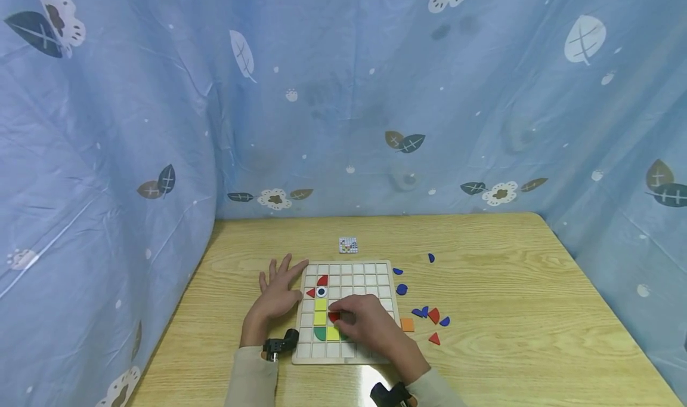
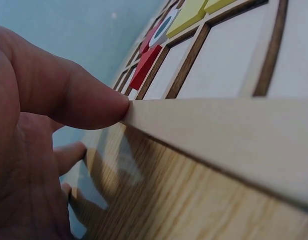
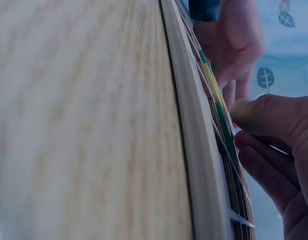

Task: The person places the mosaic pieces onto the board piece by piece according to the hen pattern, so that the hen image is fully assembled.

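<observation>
A square wooden grid board [image 1: 343, 357] lies flat on the table. My left hand [image 1: 275, 299] is at its left side with fingers spread, the thumb [image 2: 101, 107] touching the board's edge. Over the middle of the grid, my right hand [image 1: 370, 322] pinches a red piece [image 1: 334, 317] with a curved edge, low over the cells; the fingers partly cover it. Set in cells to the left are a red quarter circle [image 1: 323, 280], a red triangle [image 1: 311, 293], a round eye piece [image 1: 321, 292], yellow squares [image 1: 320, 304] and a green quarter circle [image 1: 320, 333]. Another green piece [image 3: 224, 125] shows beneath the right hand.
Right of the board lie several blue half circles [image 1: 445, 321], a blue round-looking piece [image 1: 402, 289], a red quarter circle [image 1: 434, 315], a red triangle [image 1: 435, 339] and an orange square [image 1: 407, 324]. Behind the board is a small pattern card [image 1: 348, 245]. A blue curtain [image 1: 343, 126] surrounds the table.
</observation>
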A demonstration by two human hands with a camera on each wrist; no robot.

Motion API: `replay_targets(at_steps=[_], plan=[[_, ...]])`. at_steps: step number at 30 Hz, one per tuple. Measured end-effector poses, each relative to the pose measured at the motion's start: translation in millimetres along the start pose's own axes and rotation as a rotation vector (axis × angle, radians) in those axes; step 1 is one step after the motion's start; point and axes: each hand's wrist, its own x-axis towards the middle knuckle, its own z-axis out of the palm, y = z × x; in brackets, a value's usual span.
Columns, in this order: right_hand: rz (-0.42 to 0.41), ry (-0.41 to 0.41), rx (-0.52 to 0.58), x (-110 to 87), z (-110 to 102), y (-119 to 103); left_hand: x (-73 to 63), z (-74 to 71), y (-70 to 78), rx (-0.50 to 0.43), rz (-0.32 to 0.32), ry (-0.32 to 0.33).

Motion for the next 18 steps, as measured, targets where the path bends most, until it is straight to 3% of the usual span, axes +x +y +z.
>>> replay_targets(at_steps=[11,18], plan=[[-0.051,-0.016,0.067,-5.3,-2,3,-0.1,1.2,-0.1,-0.001,-0.008,0.005],[-0.046,0.030,0.093,-17.5,-11,11,0.0,1.0,0.2,-0.005,-0.009,0.010]])
